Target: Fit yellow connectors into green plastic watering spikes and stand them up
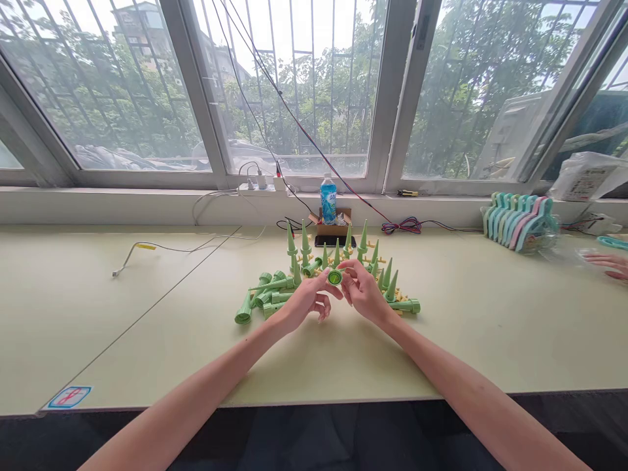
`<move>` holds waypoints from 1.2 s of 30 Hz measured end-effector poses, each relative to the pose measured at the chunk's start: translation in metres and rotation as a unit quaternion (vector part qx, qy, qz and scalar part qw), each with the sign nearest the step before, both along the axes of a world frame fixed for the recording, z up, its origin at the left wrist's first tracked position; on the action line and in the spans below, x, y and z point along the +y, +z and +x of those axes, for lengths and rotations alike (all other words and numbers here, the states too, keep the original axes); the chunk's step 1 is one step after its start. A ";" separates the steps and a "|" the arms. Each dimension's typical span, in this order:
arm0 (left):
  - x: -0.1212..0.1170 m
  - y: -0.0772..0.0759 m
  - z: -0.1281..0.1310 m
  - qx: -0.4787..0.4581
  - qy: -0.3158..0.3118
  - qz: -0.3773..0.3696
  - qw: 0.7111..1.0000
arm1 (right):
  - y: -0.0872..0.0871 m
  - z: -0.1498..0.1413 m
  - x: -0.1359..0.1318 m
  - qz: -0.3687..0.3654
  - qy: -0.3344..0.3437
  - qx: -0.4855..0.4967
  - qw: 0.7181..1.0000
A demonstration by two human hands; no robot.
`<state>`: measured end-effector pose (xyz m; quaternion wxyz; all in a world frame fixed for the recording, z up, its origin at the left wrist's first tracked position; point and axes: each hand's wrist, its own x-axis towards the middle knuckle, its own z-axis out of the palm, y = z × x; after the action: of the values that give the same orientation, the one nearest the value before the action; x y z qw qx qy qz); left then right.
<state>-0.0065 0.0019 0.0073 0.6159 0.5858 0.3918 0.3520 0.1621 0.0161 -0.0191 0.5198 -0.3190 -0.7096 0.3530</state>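
Between my two hands is a green plastic watering spike, its round open end facing me. My left hand grips it from the left between thumb and fingers, with the other fingers curled below. From the right, my right hand pinches its rim. Just beyond, several green pointed spikes stand upright on the table. More green spikes lie in a pile left of my left hand, and another lying spike is right of my right hand. Small yellow plastic parts are scattered among them.
A blue-labelled bottle stands at a small cardboard box, behind a dark phone. Coiled cable lies by the wall. Packed pastel hangers stand at right, near another person's hand. A white cable crosses the left side.
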 end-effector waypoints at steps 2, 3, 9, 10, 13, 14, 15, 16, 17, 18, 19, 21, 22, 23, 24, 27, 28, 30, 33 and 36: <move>0.000 0.000 0.000 0.003 0.004 0.009 1.000 | 0.000 0.000 0.000 -0.005 -0.004 -0.001 1.000; 0.000 0.000 0.000 0.006 0.005 0.015 1.000 | 0.000 0.000 0.000 -0.008 -0.004 0.000 1.000; 0.001 -0.001 0.000 0.026 -0.008 0.060 0.998 | -0.002 0.001 0.003 -0.018 0.000 0.015 1.000; 0.000 -0.001 0.000 0.029 -0.011 0.067 0.997 | -0.002 0.001 0.003 -0.020 -0.001 0.017 1.000; 0.000 -0.001 0.000 0.033 -0.019 0.086 0.996 | -0.003 0.001 0.003 -0.024 -0.001 0.019 1.000; 0.000 -0.001 0.000 0.033 -0.021 0.091 0.995 | -0.003 0.001 0.003 -0.025 -0.001 0.018 1.000; 0.000 -0.001 0.000 0.034 -0.022 0.095 0.995 | -0.003 0.001 0.003 -0.026 0.000 0.018 1.000; 0.000 -0.001 0.000 0.035 -0.022 0.099 0.994 | -0.003 0.001 0.003 -0.026 0.000 0.019 0.999; -0.001 0.000 -0.001 0.037 -0.021 0.102 0.994 | -0.003 0.001 0.003 -0.027 0.001 0.020 0.999; -0.001 0.000 -0.001 0.040 -0.020 0.105 0.993 | -0.003 0.001 0.003 -0.028 0.002 0.021 0.999; -0.001 0.000 -0.001 0.045 -0.019 0.110 0.993 | -0.003 0.001 0.003 -0.029 0.003 0.022 0.999; -0.001 0.000 -0.001 0.055 -0.022 0.127 0.990 | -0.003 0.001 0.004 -0.030 0.004 0.022 0.999; -0.001 0.000 -0.001 0.060 -0.027 0.139 0.988 | -0.003 0.002 0.004 -0.030 0.003 0.021 0.999; -0.001 -0.001 -0.001 0.064 -0.031 0.150 0.986 | -0.003 0.002 0.004 -0.029 0.002 0.020 0.999; -0.001 -0.002 -0.001 0.069 -0.032 0.160 0.984 | -0.003 0.002 0.004 -0.028 0.000 0.019 0.999; 0.000 -0.007 -0.001 0.096 -0.013 0.177 0.979 | -0.002 0.002 0.004 -0.027 -0.002 0.019 0.999; 0.000 -0.009 -0.001 0.108 -0.002 0.181 0.977 | -0.002 0.002 0.003 -0.027 -0.001 0.019 0.999; 0.002 -0.011 -0.002 0.125 0.011 0.201 0.972 | -0.002 0.001 0.002 -0.029 0.002 0.021 0.999; 0.002 -0.011 -0.002 0.145 0.023 0.236 0.961 | -0.003 -0.002 0.000 -0.027 0.009 0.021 0.999; 0.000 -0.009 -0.003 0.164 0.037 0.239 0.956 | -0.004 -0.003 0.000 -0.023 0.006 0.019 1.000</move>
<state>-0.0093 0.0023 -0.0021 0.3718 0.7504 0.4138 0.3569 0.1592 0.0162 -0.0227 0.5236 -0.3198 -0.6932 0.3783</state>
